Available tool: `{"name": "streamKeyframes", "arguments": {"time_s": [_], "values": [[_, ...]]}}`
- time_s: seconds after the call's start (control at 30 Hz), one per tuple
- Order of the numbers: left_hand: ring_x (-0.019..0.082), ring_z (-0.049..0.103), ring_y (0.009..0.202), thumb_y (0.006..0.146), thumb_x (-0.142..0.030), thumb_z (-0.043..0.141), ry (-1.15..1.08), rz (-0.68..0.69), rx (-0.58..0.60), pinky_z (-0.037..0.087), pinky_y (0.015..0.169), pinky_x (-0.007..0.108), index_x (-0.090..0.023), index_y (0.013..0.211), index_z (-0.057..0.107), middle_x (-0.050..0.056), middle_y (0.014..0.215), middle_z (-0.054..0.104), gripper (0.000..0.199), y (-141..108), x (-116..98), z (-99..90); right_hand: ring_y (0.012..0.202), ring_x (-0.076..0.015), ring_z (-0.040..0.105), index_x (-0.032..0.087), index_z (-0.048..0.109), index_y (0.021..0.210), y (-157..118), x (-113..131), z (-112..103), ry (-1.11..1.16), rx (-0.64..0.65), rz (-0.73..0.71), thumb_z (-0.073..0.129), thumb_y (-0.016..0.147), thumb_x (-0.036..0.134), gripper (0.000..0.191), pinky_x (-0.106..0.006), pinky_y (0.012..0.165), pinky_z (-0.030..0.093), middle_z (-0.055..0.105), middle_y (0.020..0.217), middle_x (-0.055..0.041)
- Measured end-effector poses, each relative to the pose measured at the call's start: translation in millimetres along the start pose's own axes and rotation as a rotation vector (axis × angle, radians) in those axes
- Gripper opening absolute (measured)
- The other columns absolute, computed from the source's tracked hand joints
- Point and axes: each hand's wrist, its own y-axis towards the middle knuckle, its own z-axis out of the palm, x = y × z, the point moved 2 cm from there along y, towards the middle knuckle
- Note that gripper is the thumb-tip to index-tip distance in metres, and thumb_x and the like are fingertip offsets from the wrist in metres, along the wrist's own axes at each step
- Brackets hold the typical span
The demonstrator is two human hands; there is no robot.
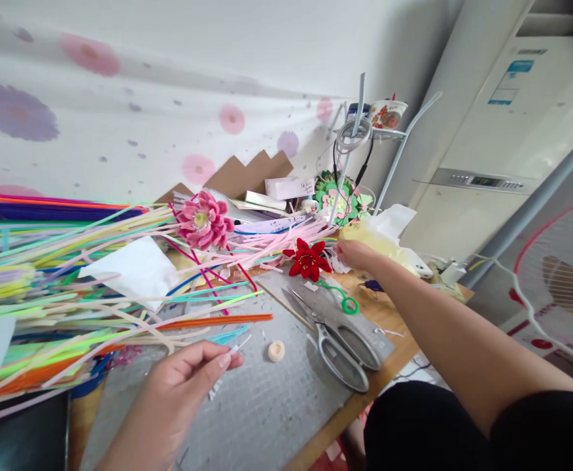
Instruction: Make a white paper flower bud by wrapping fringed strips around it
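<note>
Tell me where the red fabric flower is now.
In the head view, the red fabric flower lies right of centre, just left of the right hand.

The scissors (338,347) lie right of the tape roll (276,351).

A wooden table (392,320) carries 1 grey mat (252,418), and on the mat lie 1 pair of large metal scissors (334,350). Left of the scissors sits 1 small beige roll (276,351); beside their blades runs 1 thin stick (281,300). Beyond the scissors lie 1 green loop (350,305) and 1 red flower (308,260); farther left, coloured fuzzy stems (70,294) spread in heaps
</note>
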Motion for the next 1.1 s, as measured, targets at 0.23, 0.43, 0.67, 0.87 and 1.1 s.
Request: {"name": "streamKeyframes", "arguments": {"time_s": [0.23,0.43,0.67,0.87,1.1], "values": [[0.022,0.064,0.086,0.072,-0.039,0.068,-0.173,-0.006,0.047,0.044,0.083,0.033,-0.020,0.073,0.072,0.003,0.079,0.074,0.019,-1,4,-0.7,0.086,-0.0209,0.064,0.013,0.066,0.098,-34,41,-46,0.293,-0.157,0.091,0.051,0.092,0.026,0.021,-0.034,0.076,0.051,0.069,0.094,-0.0091],[0.018,0.064,0.081,0.072,-0.031,0.072,-0.427,-0.008,0.052,0.045,0.082,0.031,-0.019,0.071,0.072,0.003,0.075,0.072,0.012,-7,2,5.5,0.079,-0.0183,0.065,0.018,0.073,0.091,-118,155,-38,0.995,0.080,-0.267,0.057,0.084,0.031,0.022,-0.029,0.070,0.049,0.073,0.087,-0.0055],[0.018,0.064,0.081,0.073,-0.026,0.073,-0.554,0.001,0.089,0.046,0.084,0.032,-0.017,0.071,0.073,0.005,0.075,0.073,0.010,-10,4,7.7,0.072,-0.0128,0.061,0.018,0.074,0.080,-138,223,-13,1.982,0.365,0.069,0.076,0.069,0.038,0.022,-0.030,0.078,0.046,0.070,0.075,-0.0007],[0.017,0.065,0.080,0.074,-0.025,0.072,-0.576,-0.001,0.120,0.047,0.085,0.032,-0.017,0.072,0.073,0.004,0.075,0.072,0.009,-8,4,8.6,0.063,-0.0110,0.061,0.016,0.067,0.063,-132,230,-13,2.200,0.299,0.089,0.081,0.064,0.029,0.019,-0.027,0.072,0.048,0.068,0.066,0.0009],[0.019,0.067,0.079,0.077,-0.030,0.068,-0.480,0.000,0.070,0.049,0.083,0.034,-0.017,0.073,0.071,0.005,0.076,0.073,0.014,-6,3,7.0,0.058,-0.0115,0.062,0.017,0.061,0.065,-125,210,-19,2.061,0.168,-0.004,0.079,0.066,0.024,0.020,-0.024,0.058,0.047,0.071,0.066,-0.0012]]}}
